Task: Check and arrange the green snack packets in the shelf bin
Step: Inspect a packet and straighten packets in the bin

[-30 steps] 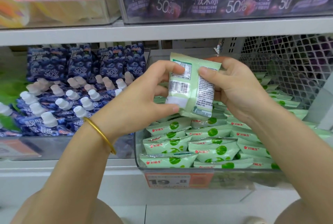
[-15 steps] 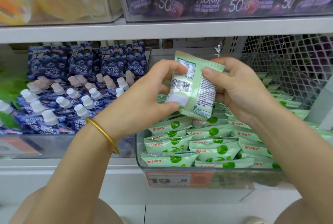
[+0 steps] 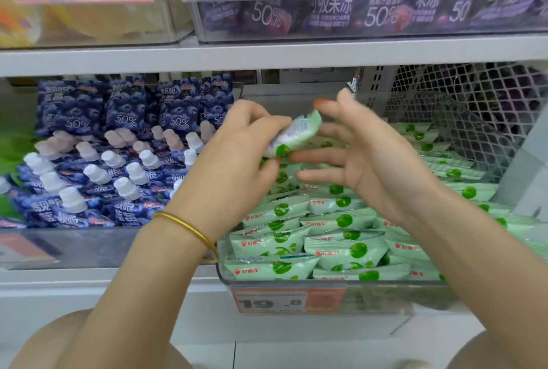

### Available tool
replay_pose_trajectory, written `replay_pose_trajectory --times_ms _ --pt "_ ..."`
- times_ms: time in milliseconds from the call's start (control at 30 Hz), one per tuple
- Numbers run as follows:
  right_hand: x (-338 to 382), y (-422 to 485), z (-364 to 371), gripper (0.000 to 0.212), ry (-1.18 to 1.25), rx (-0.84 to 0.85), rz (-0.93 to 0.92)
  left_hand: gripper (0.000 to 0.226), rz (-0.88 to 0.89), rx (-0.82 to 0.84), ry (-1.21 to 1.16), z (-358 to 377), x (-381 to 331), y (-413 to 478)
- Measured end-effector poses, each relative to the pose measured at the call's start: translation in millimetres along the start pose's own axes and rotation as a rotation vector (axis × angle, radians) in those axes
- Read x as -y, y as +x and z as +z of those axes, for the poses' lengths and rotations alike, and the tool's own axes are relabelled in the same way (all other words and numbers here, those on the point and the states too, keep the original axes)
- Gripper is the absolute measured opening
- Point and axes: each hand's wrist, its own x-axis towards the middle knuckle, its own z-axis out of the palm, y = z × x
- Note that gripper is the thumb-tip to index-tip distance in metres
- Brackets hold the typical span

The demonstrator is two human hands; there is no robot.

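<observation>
Green snack packet (image 3: 293, 136) is up out of the shelf bin (image 3: 326, 283), over the rear of the stack, at 12 o'clock from the bin's front wall. The left hand (image 3: 237, 161) pinches it, with the thumb under and the fingers curled over. The packet is tilted nearly edge-on and blurred.

The right hand (image 3: 370, 161) sits at 3 o'clock of the packet, fingers spread and straight, gripping nothing. Whether its fingertips touch the packet cannot be told.

Judgement: the packet is held clear of the stack so both faces can be read, and the right hand is open to let it turn.

Stacked packets (image 3: 341, 250) lie flat in overlapping rows, printed fronts up, presumably so the labels face the aisle. The checked one likely goes back the same way.

Blue spouted pouches (image 3: 118, 167) sit at 9 o'clock of the bin, and wire mesh (image 3: 474, 119) at 2 o'clock.
</observation>
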Motion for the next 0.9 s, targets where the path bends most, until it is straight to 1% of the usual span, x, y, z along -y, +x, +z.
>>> replay_pose_trajectory --times_ms 33,67,100,133,167,200,233,267,300,333,367,433,500,567,700,900 --pt "0.7 1.4 -1.8 0.044 -0.067 -0.035 0.005 0.04 -0.013 -0.009 -0.023 -2.1 3.1 1.3" --pt "0.6 3.3 -4.6 0.032 -0.198 -0.092 -0.034 0.038 -0.021 -0.014 -0.039 -3.6 6.7 2.8" --pt "0.7 4.8 -7.4 0.023 -0.373 -0.161 -0.12 0.036 -0.026 -0.018 -0.059 -5.2 9.0 4.0" --pt "1.1 6.5 -10.0 0.022 -0.551 -0.201 -0.229 0.035 -0.03 -0.023 -0.086 -6.1 11.3 5.1" --pt "1.7 8.0 -12.4 0.029 -0.687 -0.192 -0.317 0.035 -0.027 -0.024 -0.122 -7.1 11.9 5.7" --pt "2.3 9.4 -13.6 0.038 -0.773 -0.145 -0.365 0.034 -0.018 -0.023 -0.162 -7.3 11.6 5.9" --pt "3.6 10.7 -13.6 0.044 -0.814 -0.074 -0.385 0.034 0.001 -0.022 -0.194 -6.7 10.9 6.1" --pt "4.3 12.6 -12.6 0.044 -0.828 -0.003 -0.386 0.034 0.023 -0.027 -0.208 -5.5 9.9 6.5" --pt "4.0 14.6 -11.6 0.039 -0.827 0.039 -0.38 0.033 0.036 -0.034 -0.202 -4.0 9.1 6.9" --pt "2.4 16.8 -11.1 0.032 -0.828 0.031 -0.387 0.033 0.029 -0.045 -0.177 -2.3 9.5 7.7" --pt "0.6 19.2 -11.9 0.025 -0.836 -0.019 -0.412 0.034 -0.001 -0.063 -0.141 -0.8 10.9 8.7" --pt "-1.2 23.9 -15.7 0.016 -0.858 -0.187 -0.479 0.043 -0.089 -0.099 -0.052 1.2 17.2 10.8" --pt "-0.4 26.9 -17.8 0.015 -0.887 -0.311 -0.517 0.047 -0.154 -0.099 0.0 0.7 24.1 11.9" --pt "0.3 31.7 -17.5 0.016 -0.921 -0.364 -0.517 0.05 -0.205 -0.057 -0.003 0.2 27.9 12.0" --pt "-1.0 46.7 -9.8 0.018 -1.037 -0.338 -0.476 0.057 -0.255 0.029 -0.049 1.8 25.1 9.9" --pt "-9.1 78.4 1.0 0.024 -1.253 -0.24 -0.34 0.058 -0.286 0.009 -0.087 1.7 25.4 7.7"
